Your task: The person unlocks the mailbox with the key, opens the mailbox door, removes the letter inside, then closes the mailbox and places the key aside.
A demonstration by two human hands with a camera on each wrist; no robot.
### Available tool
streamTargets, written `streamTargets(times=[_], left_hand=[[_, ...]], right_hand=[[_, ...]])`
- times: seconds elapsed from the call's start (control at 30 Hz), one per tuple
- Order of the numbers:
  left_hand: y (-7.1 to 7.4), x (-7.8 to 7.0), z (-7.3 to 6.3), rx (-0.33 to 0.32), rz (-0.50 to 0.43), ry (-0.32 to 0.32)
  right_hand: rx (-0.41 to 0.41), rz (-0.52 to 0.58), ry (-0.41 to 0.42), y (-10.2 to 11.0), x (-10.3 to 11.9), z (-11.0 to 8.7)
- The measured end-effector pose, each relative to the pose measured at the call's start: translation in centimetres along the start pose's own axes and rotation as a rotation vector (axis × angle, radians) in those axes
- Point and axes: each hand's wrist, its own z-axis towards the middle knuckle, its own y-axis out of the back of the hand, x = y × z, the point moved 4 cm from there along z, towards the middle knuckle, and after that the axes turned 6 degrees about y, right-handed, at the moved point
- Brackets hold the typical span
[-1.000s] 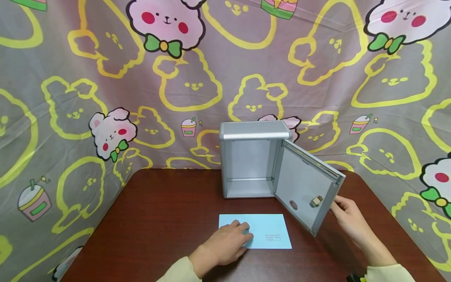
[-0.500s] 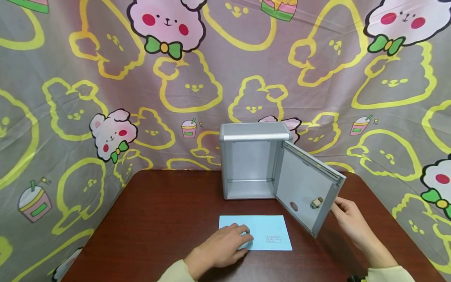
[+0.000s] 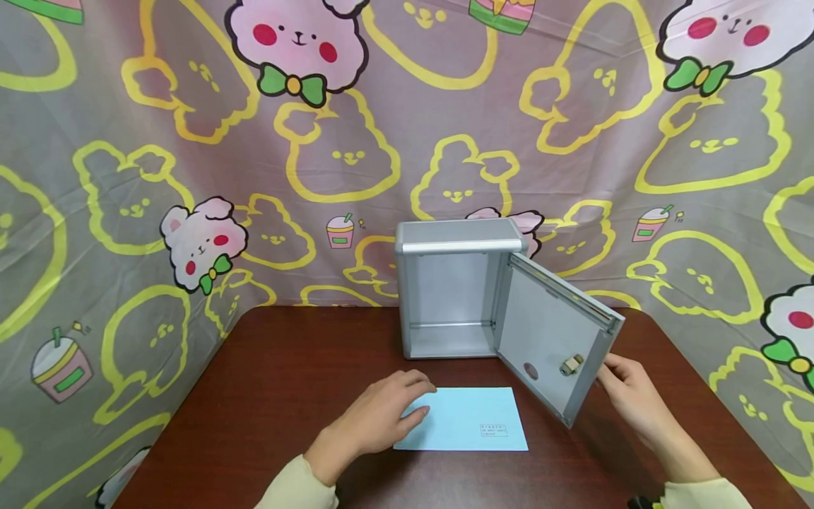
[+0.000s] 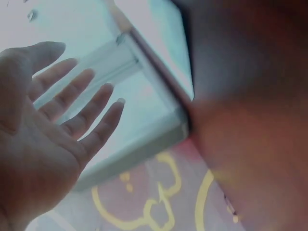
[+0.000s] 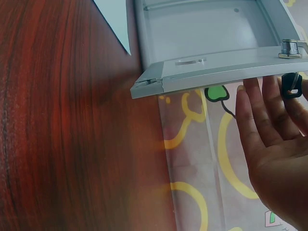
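Our left hand (image 3: 381, 410) is over a light-blue rectangular paper envelope (image 3: 473, 417), our right hand (image 3: 632, 399) at the grey metal door (image 3: 543, 325) of a silver-grey box (image 3: 458, 237).
We hold the left hand free of any grasp, fingers extended and spread above the envelope's left end; the envelope lies flat on the dark red-brown wooden worktop (image 3: 305, 382), in front of the box. Our right fingers reach the door's outer face beside a black-headed key (image 5: 291, 85); with the thumb hidden, we cannot tell whether they grip. The door stands swung out on its right side, a brass-coloured lock (image 3: 571, 364) on its inner face.
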Motion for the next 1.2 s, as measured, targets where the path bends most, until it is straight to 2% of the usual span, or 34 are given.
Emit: streamTargets(times=[0.1, 0.2, 0.47, 0.6, 0.73, 0.83, 0.9, 1.03, 1.2], left_hand=[[1.6, 0.6, 0.2, -0.059, -0.038, 0.035], [3.2, 1.1, 0.4, -0.146, -0.068, 0.049], [7.1, 2.4, 1.5, -0.432, -0.171, 0.048], [9.4, 2.9, 2.6, -0.536, -0.161, 0.042], [12.2, 3.3, 4.3, -0.606, -0.138, 0.047], [14.0, 3.6, 5.9, -0.62, -0.122, 0.052], [15.0, 3.9, 7.0, -0.604, -0.117, 0.057], [16.0, 4.6, 9.1, -0.529, -0.131, 0.089], [16.0, 5.5, 11.2, -0.409, -0.162, 0.132]], right_hand=[[0.0, 0.0, -0.003, 0.0, 0.0, 0.0], [-0.001, -0.003, -0.004, 0.0, 0.0, 0.0], [0.01, 0.014, 0.01, -0.2, 0.1, -0.2], [0.018, 0.028, 0.029, -0.3, 0.2, -0.3], [0.02, 0.034, 0.039, -0.3, 0.4, -0.4], [0.023, 0.031, 0.036, -0.4, 0.5, -0.4], [0.028, 0.03, 0.035, -0.5, 0.6, -0.4], [0.038, 0.027, 0.026, -0.7, 0.8, -0.5], [0.048, 0.062, 0.013, -1.0, 0.8, -0.6]])
